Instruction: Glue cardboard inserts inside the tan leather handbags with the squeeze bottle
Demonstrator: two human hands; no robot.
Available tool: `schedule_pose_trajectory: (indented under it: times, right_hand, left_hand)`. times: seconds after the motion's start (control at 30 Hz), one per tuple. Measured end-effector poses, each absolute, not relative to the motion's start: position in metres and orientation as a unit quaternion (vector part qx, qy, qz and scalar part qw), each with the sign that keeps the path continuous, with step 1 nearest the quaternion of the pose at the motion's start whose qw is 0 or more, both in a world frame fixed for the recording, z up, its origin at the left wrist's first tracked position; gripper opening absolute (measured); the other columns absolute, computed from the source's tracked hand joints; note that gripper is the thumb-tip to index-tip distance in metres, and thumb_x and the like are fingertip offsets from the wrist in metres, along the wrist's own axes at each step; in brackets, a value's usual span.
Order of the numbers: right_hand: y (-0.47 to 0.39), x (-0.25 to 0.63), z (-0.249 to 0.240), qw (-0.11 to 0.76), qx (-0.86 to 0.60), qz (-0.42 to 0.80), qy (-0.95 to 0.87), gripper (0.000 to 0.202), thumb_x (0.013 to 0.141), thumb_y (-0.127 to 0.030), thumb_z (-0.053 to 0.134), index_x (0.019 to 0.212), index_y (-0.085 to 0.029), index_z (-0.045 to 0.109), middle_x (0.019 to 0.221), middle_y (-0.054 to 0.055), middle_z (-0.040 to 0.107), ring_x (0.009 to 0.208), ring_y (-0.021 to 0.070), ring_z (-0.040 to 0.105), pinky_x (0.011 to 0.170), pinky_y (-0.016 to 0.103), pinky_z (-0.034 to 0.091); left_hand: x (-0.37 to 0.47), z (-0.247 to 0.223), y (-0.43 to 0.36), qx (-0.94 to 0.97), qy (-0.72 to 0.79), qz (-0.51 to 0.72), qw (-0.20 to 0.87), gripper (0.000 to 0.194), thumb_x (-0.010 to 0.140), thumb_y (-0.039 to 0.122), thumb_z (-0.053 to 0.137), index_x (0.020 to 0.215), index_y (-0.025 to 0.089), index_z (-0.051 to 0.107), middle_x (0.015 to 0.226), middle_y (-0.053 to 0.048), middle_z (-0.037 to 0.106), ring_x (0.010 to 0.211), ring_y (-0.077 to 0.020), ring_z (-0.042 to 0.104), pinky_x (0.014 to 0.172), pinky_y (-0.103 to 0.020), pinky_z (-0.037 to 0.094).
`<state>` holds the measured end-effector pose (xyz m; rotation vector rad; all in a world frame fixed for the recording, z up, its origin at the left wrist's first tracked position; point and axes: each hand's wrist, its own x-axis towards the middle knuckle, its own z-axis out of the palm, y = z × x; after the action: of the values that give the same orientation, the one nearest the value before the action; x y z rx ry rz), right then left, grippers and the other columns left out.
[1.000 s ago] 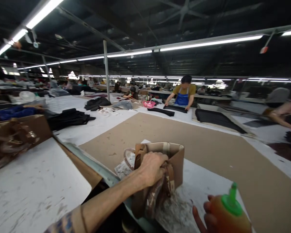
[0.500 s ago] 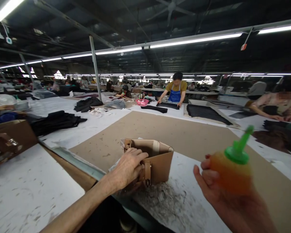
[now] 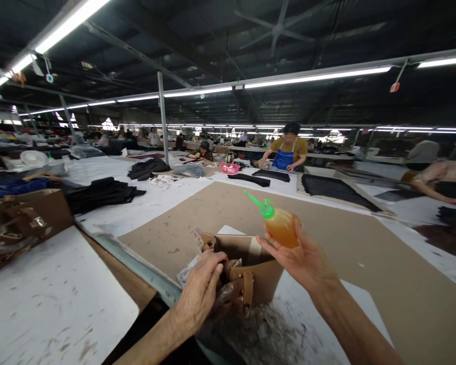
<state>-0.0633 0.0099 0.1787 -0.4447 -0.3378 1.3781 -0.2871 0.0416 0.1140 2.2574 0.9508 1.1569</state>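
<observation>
A brown handbag [image 3: 264,276] stands open at the table's near edge, its handle and metal fittings facing me. My left hand [image 3: 203,281] is closed on the bag's left end, fingertips at the opening; the exact part gripped is hidden. In my right hand [image 3: 302,253] is a clear squeeze bottle [image 3: 283,228] of orange liquid with a green cap and spout. The bottle is tilted, its spout pointing up and left, above the bag's right end.
Another brown bag [image 3: 49,215] with blue material on it lies at the left. Black fabric [image 3: 102,195] is piled beyond it. Brown sheeting [image 3: 327,213] covers the middle of the table. A person in a blue apron [image 3: 283,158] works across the table; another is at the far right.
My right hand has brought the bottle leftward, close over the bag, and its spout now tips left. The view has shifted slightly. The person across has drawn their hands back from the black piece.
</observation>
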Motion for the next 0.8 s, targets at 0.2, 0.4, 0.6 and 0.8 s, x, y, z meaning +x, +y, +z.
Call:
schedule_pose_trajectory:
  times: [0.2, 0.4, 0.6, 0.8]
  right_hand:
    - [0.006, -0.064, 0.177, 0.733, -0.217, 0.636, -0.107, 0.038, 0.065, -0.030, 0.079, 0.097, -0.017, 0.062, 0.099, 0.012, 0.063, 0.096, 0.0281, 0.056, 0.090, 0.062, 0.038]
    - [0.007, -0.067, 0.181, 0.739, -0.247, 0.620, -0.090, 0.043, 0.056, -0.023, 0.085, 0.093, -0.021, 0.062, 0.103, 0.008, 0.062, 0.099, 0.0309, 0.055, 0.087, 0.064, 0.040]
    - [0.007, -0.071, 0.186, 0.737, -0.274, 0.607, -0.114, 0.044, 0.055, -0.022, 0.085, 0.092, -0.017, 0.061, 0.106, 0.011, 0.061, 0.102, 0.0333, 0.054, 0.087, 0.062, 0.041]
    - [0.010, -0.070, 0.185, 0.727, -0.284, 0.611, -0.131, 0.039, 0.056, -0.020, 0.084, 0.087, -0.018, 0.061, 0.109, 0.011, 0.059, 0.105, 0.0351, 0.053, 0.086, 0.060, 0.042]
  left_hand:
    - [-0.312, 0.110, 0.066, 0.760, 0.463, 0.422, 0.176, 0.029, 0.088, 0.020, 0.032, 0.097, 0.018, 0.059, 0.104, -0.007, 0.062, 0.099, -0.0191, 0.056, 0.090, -0.034, 0.041]
    - [-0.303, 0.127, 0.078, 0.754, 0.562, 0.287, 0.185, 0.044, 0.089, 0.048, 0.029, 0.078, 0.019, 0.061, 0.079, -0.007, 0.066, 0.077, -0.0215, 0.061, 0.067, -0.030, 0.041]
    - [-0.283, 0.140, 0.090, 0.741, 0.625, 0.197, 0.149, 0.064, 0.078, 0.071, 0.027, 0.091, 0.017, 0.059, 0.081, -0.012, 0.067, 0.079, -0.0282, 0.062, 0.061, -0.032, 0.040]
    - [-0.282, 0.133, 0.102, 0.738, 0.620, 0.172, 0.202, 0.054, 0.068, 0.055, 0.057, 0.106, 0.017, 0.052, 0.090, -0.010, 0.066, 0.086, -0.0282, 0.061, 0.066, -0.032, 0.042]
